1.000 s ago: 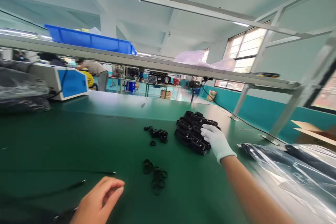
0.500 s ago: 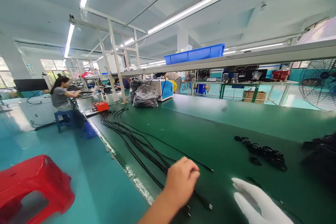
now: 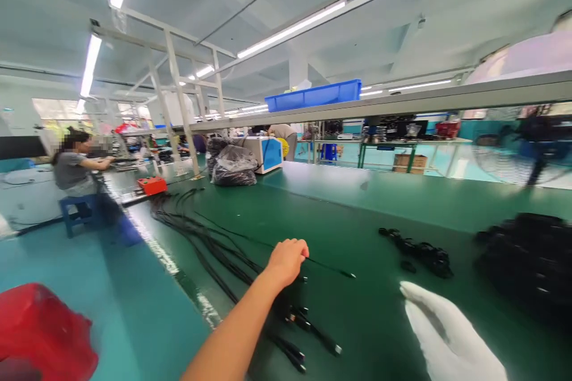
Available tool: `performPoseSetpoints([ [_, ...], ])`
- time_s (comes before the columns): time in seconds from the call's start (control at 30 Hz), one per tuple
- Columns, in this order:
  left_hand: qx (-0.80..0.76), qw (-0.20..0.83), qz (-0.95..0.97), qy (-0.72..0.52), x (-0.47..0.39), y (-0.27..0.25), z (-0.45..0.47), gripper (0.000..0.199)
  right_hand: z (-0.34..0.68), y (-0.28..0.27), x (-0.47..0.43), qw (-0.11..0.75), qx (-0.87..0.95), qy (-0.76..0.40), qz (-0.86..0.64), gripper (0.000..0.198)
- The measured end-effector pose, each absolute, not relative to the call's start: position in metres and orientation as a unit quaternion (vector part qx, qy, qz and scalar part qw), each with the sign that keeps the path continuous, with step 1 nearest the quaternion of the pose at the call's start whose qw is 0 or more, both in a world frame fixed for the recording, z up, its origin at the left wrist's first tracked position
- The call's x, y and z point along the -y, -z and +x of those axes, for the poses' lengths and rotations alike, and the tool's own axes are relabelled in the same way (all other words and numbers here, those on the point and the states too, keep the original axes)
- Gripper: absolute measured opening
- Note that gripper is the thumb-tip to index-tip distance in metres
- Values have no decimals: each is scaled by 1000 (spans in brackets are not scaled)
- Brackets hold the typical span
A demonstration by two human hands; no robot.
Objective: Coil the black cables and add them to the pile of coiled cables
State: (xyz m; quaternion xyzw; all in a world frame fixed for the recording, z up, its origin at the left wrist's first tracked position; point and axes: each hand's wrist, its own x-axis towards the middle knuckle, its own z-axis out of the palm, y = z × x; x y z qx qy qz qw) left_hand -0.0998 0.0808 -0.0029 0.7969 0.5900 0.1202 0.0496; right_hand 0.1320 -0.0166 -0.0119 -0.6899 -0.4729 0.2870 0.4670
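My bare left hand (image 3: 287, 260) reaches over the green tabletop, fingers curled down onto a single black cable (image 3: 333, 268) that passes beneath them and ends in a metal-tipped connector. The undersides of those fingers are hidden. Left of it a bundle of long black cables (image 3: 210, 238) runs along the table, and several connector ends (image 3: 308, 324) lie near my forearm. My right hand (image 3: 449, 333), in a white glove, hovers at the lower right with thumb and fingertips brought together. Nothing shows between them.
Small black coiled parts (image 3: 420, 253) lie right of centre, beside a larger black pile (image 3: 531, 262). Farther back stand a bagged bundle (image 3: 235, 165), a blue-and-white machine (image 3: 268, 155) and a red box (image 3: 152, 185). A shelf holds a blue tray (image 3: 315, 96). A red stool (image 3: 44, 330) stands left.
My left hand has moved forward along the table onto the single cable. The gloved fingertips, apart before, have come together. My view has turned slightly to the right.
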Motion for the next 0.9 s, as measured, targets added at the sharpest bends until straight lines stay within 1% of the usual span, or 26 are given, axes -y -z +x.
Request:
performPoseSetpoints([
  [0.07, -541, 47, 828, -141, -71, -13, -91, 12, 145, 2, 10, 507, 442, -351, -651, 45],
  [0.1, -513, 48, 843, -151, -65, -20, -85, 16, 150, 1, 7, 519, 454, -430, -583, 46],
  [0.13, -485, 47, 858, -161, -60, -26, -78, 20, 154, 1, 5, 502, 458, -540, -497, 47],
  [0.17, -461, 47, 870, -168, -54, -30, -70, 24, 155, 4, 3, 447, 455, -655, -404, 49],
  [0.2, -440, 41, 879, -177, -49, -34, -62, 27, 155, 8, 2, 368, 449, -749, -320, 50],
  [0.23, -423, 30, 886, -187, -44, -37, -54, 28, 153, 14, 2, 296, 437, -810, -256, 48],
  [0.3, -392, 15, 895, -213, -33, -41, -38, 29, 148, 25, 2, 231, 407, -865, -182, 43],
  [0.37, -359, 47, 907, -213, -24, -43, -26, 25, 143, 33, 3, 204, 369, -893, -157, 39],
  [0.43, -338, 122, 916, -179, -17, -45, -19, 18, 141, 37, 5, 176, 337, -913, -146, 39],
  [0.5, -335, 179, 914, -146, -12, -46, -16, 18, 142, 37, 7, 159, 320, -926, -125, 40],
  [0.6, -325, 198, 914, -144, -9, -51, -14, 20, 143, 38, 8, 150, 320, -931, -94, 44],
  [0.67, -306, 202, 917, -155, -9, -54, -12, 20, 142, 41, 7, 128, 332, -930, -93, 48],
  [0.73, -299, 208, 916, -167, -10, -54, -8, 21, 140, 45, 7, 100, 343, -929, -99, 47],
  [0.8, -302, 211, 911, -183, -13, -49, -3, 20, 139, 46, 8, 113, 348, -924, -112, 42],
  [0.9, -331, 191, 904, -193, -18, -29, -4, 24, 147, 34, 11, 193, 369, -903, -109, 41],
])
